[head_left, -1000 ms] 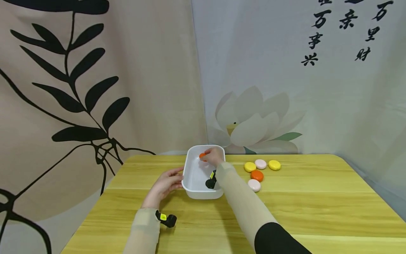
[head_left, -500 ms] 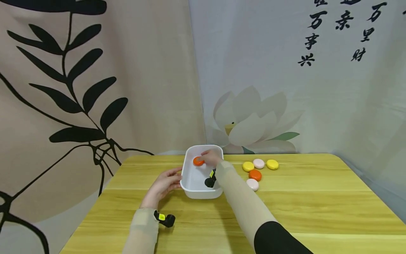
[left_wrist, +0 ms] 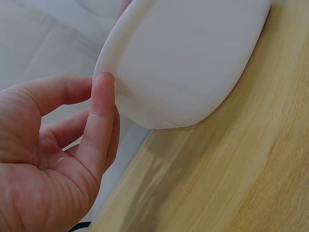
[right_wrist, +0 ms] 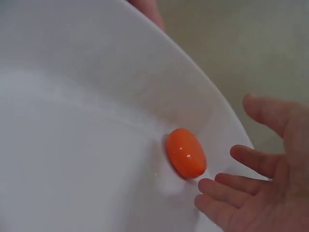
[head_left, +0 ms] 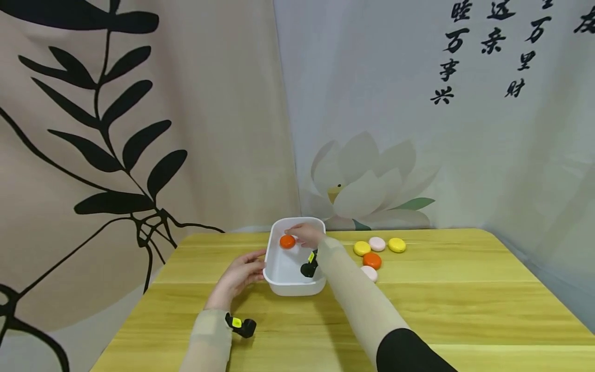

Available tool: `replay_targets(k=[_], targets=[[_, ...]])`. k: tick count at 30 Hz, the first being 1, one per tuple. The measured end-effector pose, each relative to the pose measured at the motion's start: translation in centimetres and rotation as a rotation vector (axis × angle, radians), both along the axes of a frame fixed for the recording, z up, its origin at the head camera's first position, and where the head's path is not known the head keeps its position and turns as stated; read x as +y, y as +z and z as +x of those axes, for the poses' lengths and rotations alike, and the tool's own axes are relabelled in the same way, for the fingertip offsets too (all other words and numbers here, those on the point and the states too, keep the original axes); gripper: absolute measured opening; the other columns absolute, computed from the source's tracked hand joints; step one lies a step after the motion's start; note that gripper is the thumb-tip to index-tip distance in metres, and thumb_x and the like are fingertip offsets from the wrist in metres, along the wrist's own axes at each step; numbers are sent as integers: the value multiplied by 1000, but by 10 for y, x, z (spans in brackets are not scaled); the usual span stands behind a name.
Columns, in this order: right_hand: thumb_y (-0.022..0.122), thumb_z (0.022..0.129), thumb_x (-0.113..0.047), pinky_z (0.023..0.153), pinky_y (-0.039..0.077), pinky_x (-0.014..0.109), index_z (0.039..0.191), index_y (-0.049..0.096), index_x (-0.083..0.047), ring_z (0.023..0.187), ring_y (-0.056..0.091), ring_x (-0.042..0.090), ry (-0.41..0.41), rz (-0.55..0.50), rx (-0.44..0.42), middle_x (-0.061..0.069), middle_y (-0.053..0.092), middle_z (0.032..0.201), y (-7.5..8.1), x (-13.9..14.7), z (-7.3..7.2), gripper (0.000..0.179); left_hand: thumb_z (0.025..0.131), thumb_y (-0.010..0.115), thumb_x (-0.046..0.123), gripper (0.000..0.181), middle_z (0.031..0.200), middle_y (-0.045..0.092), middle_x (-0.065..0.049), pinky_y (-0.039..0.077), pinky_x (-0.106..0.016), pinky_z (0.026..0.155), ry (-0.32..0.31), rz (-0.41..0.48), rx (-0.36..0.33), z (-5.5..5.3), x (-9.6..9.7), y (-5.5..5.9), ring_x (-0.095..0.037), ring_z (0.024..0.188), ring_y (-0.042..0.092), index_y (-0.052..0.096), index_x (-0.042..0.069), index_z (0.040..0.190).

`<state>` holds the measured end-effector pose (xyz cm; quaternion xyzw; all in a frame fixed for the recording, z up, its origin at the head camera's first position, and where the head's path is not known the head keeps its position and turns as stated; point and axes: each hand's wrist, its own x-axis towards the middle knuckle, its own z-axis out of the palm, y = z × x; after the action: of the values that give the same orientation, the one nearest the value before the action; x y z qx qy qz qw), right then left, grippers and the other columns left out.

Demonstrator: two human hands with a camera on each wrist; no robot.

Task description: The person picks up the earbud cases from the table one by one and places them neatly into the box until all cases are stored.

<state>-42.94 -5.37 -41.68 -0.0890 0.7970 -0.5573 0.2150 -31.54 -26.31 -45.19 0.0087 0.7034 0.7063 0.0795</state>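
Head view shows a pale fabric backdrop [head_left: 223, 103], printed with a dark leafy plant and a white lotus, behind a yellowish wood-grain tabletop [head_left: 441, 305]. On the tabletop stands a white rounded-rectangular tub [head_left: 297, 290]. Both hands are at it. The left hand [head_left: 241, 271] rests its fingertips against the outside of the tub's left wall. The right hand [right_wrist: 270, 183] reaches over the tub, thumb spread well away from loosely extended fingers, gripping nothing. Just beside those fingertips, a glossy orange oval disc [head_left: 287, 242] lies on the tub's floor, toward its far left corner. Right of the tub, five similar discs lie on the tabletop: two yellow ones [head_left: 397, 245], two pale pink ones [head_left: 377, 244] and a second orange one [head_left: 372, 260].
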Motion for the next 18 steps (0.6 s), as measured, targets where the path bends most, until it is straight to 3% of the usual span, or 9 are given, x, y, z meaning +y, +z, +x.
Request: replay_targets(k=[11,18], targets=[[64,93,-36,103,41,50,140,48,-1,128,45,39,81,23,82,15,48,141,26,30,-1,60,95,56,1,52,106,56,-20,56,-26,72,-22,-6,10,-1,3,0,-16,77,62,39,-7,143],[61,96,-35,103,42,46,140,50,-5,126,49,36,115,9,165,12,51,139,38,70,4,55,96,56,1,52,109,56,-22,56,-26,74,-24,-6,10,0,0,0,-18,80,62,38,-8,143]])
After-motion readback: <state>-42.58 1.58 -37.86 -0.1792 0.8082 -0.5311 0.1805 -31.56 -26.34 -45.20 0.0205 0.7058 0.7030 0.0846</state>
